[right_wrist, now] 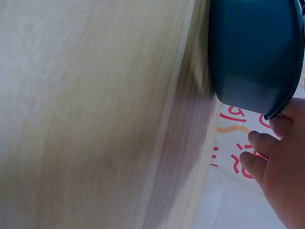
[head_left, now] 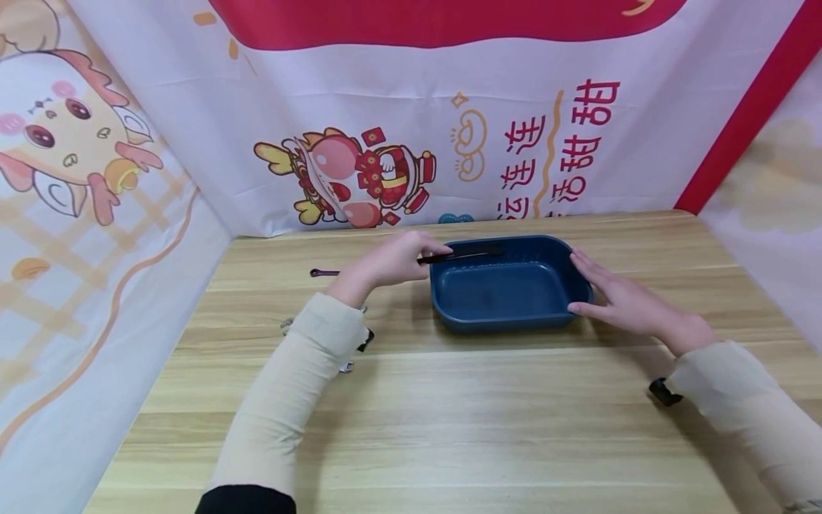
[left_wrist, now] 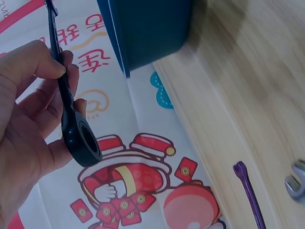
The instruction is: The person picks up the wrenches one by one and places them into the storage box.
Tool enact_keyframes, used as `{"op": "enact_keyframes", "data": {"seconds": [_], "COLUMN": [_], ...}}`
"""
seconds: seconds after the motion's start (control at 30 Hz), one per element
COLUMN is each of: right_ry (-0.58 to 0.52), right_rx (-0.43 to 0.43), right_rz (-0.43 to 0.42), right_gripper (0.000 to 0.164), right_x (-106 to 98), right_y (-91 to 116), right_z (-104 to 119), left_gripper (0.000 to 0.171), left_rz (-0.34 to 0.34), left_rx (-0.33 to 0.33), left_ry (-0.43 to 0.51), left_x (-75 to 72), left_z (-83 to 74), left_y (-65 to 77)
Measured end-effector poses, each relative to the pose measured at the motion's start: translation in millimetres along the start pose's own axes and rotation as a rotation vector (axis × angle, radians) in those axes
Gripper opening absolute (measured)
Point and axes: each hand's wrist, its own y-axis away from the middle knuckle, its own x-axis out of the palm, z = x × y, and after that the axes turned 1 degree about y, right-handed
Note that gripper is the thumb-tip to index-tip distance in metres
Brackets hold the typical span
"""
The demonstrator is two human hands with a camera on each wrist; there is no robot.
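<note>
My left hand pinches a black wrench between thumb and fingers, over the left end of a dark blue rectangular basin. In the left wrist view the wrench has a thick ring end pointing down past the palm, and its other end runs out of the top. My right hand rests against the basin's right end, fingers extended along the rim and thumb near the front corner. From the right wrist, the fingers show right at the basin's rim.
Left of the basin lies a purple wrench. Silver wrench ends peek out around my left sleeve, which hides the rest of them. A printed cloth hangs behind the wooden table.
</note>
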Motion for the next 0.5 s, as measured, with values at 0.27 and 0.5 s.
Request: {"op": "enact_keyframes", "data": {"seconds": [0.27, 0.5], "right_ry": [-0.006, -0.043], "right_rx": [-0.018, -0.020], "right_rz": [-0.015, -0.017], "right_gripper": [0.097, 0.098], "right_x": [-0.3, 1.9], "right_y": [-0.3, 2.4], "right_z": [0.6, 1.0], "left_gripper": [0.046, 0.047], "left_rz": [0.025, 0.029], "left_rx": [0.013, 0.053], "left_ry": [-0.022, -0.057], "left_x": [5.8, 15.9], "left_z": [-9.2, -17.2], "left_y": [-13.2, -21.7]}}
